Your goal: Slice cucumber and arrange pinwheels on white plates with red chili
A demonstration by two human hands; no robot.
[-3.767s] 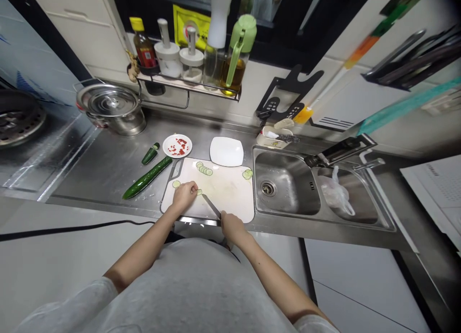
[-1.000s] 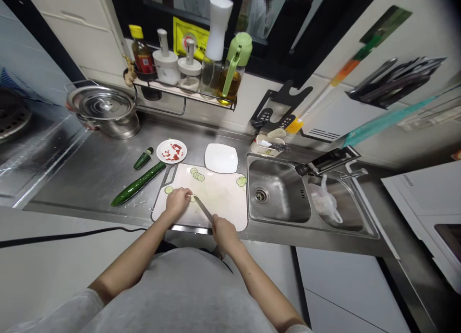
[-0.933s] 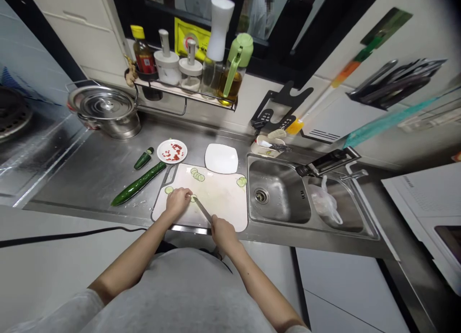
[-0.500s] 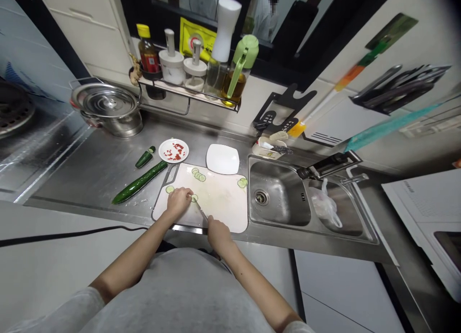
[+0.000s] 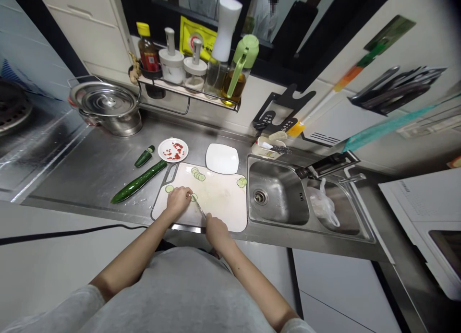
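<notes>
pale green slice (image 5: 194, 197) on board (image 5: 226, 203), nearer left edge; likely light, slippery, fragile: pinch rim. left hand (image 5: 179, 200) fingers bunched beside it, grip unclear; right hand (image 5: 217, 232) wraps knife (image 5: 199, 208).

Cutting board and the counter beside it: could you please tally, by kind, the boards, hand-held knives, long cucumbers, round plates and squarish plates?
Cutting boards: 1
Hand-held knives: 1
Long cucumbers: 1
Round plates: 1
Squarish plates: 1
Total: 5
</notes>
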